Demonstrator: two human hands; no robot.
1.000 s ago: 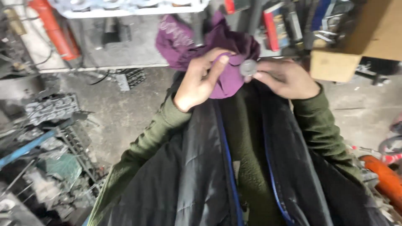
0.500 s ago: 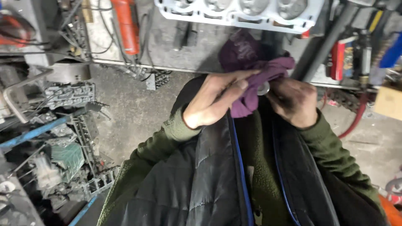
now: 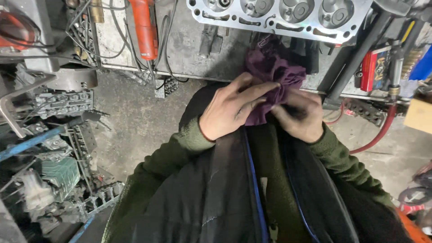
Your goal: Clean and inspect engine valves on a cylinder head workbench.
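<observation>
purple, one rag (image 3: 270,76) bunched below the metal engine head (image 3: 279,13), trailing toward it; left hand (image 3: 234,108) and right hand (image 3: 299,117) together, both clamped on it.

**Packages at the right edge of the workshop**

A red rectangular package (image 3: 374,67) with dark and yellowish print on its face stands upright at the right, just beyond the dark slanted post. Farther right, a bright blue package (image 3: 423,65) shows only as a slanted corner near the frame edge. Below it, a tan cardboard box (image 3: 419,116) is cut off by the right border. No signs or screens are visible.
</observation>
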